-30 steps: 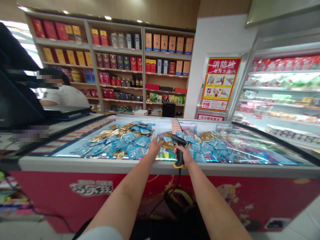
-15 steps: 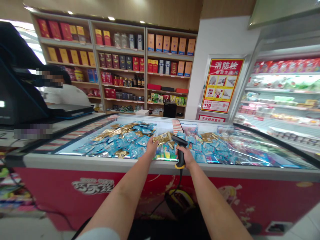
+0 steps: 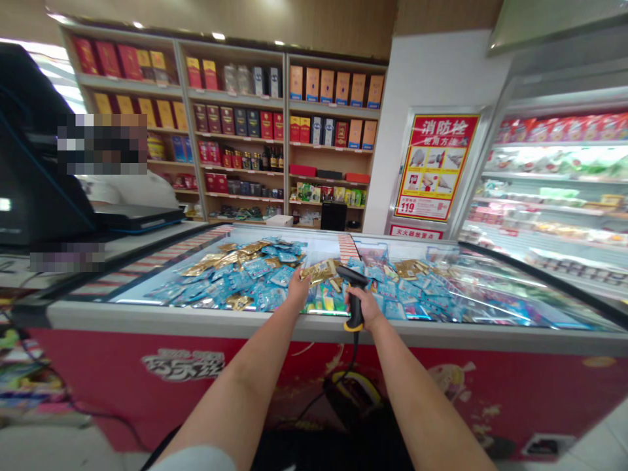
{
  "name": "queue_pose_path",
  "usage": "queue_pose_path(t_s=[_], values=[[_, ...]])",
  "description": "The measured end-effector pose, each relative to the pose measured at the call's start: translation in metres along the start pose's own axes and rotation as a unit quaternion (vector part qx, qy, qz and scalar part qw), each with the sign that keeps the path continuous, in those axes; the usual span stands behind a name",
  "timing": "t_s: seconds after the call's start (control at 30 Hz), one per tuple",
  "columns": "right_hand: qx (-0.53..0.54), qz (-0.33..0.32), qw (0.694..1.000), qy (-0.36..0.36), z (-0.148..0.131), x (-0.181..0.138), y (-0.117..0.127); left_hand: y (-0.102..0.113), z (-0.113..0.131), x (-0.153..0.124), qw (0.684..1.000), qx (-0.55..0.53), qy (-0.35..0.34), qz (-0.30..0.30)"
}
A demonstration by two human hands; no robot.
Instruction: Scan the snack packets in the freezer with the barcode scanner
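Observation:
My left hand (image 3: 297,288) pinches a gold foil packet (image 3: 318,270) and holds it up over the open chest freezer (image 3: 314,324). My right hand (image 3: 364,306) is wrapped round the grip of a black barcode scanner (image 3: 352,292) with a yellow base, its head turned toward the gold packet. A black cable hangs from the scanner down the freezer's red front. Inside the freezer lie several blue and gold packets (image 3: 245,278).
A person in a white top (image 3: 130,190) sits behind the counter at the left, beside a black till screen (image 3: 34,170). Shelves of boxed goods (image 3: 275,131) fill the back wall. A red poster (image 3: 432,167) and an open chiller (image 3: 554,196) stand at the right.
My left hand has picked a gold packet out of the freezer and raised it in front of the scanner. Since half a second ago both hands have stayed still.

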State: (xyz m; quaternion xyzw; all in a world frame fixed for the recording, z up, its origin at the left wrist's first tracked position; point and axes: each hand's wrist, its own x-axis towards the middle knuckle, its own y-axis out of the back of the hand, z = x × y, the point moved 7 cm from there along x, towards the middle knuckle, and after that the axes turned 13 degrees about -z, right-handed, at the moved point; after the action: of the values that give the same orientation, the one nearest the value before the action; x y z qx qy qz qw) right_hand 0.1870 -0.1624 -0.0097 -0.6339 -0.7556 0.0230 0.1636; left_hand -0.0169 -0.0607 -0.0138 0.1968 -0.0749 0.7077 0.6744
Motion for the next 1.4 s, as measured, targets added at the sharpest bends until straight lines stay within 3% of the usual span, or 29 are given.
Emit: queue_pose_path(t_s=[0.1,0.2,0.33,0.5,0.73,0.83,0.97,1.07,1.13,1.27,1.4], values=[[0.000,0.004,1.000,-0.002,0.000,-0.001,0.000,0.010,0.017,-0.008,0.994,0.092,-0.013,0.059],[-0.001,0.004,1.000,-0.005,0.000,-0.001,0.000,0.024,0.034,-0.017,0.984,0.119,-0.035,0.126],[-0.004,0.001,1.000,-0.006,0.000,-0.002,-0.001,0.050,0.039,-0.024,0.963,0.160,-0.009,0.216],[0.014,-0.002,1.000,-0.002,0.001,-0.002,-0.001,0.065,0.034,-0.025,0.948,0.216,0.049,0.229],[0.026,0.010,1.000,0.000,0.001,-0.001,0.001,0.058,0.041,-0.037,0.918,0.315,0.055,0.234],[0.027,0.012,1.000,0.001,0.001,-0.001,0.001,0.047,0.045,-0.032,0.913,0.364,0.008,0.182],[0.027,0.011,1.000,0.005,0.001,0.000,0.001,0.003,0.044,-0.019,0.906,0.410,-0.100,-0.013],[0.024,0.008,1.000,0.009,0.001,0.000,0.000,-0.034,0.034,-0.016,0.888,0.423,-0.097,-0.153],[0.026,0.006,1.000,0.009,0.000,0.000,0.000,-0.053,0.030,-0.019,0.878,0.423,-0.084,-0.207],[0.023,0.007,1.000,0.010,-0.001,-0.001,0.000,-0.066,0.033,-0.020,0.879,0.422,-0.070,-0.209],[0.020,0.009,1.000,0.006,0.001,-0.001,0.001,-0.058,0.024,-0.008,0.919,0.360,0.021,-0.162]])
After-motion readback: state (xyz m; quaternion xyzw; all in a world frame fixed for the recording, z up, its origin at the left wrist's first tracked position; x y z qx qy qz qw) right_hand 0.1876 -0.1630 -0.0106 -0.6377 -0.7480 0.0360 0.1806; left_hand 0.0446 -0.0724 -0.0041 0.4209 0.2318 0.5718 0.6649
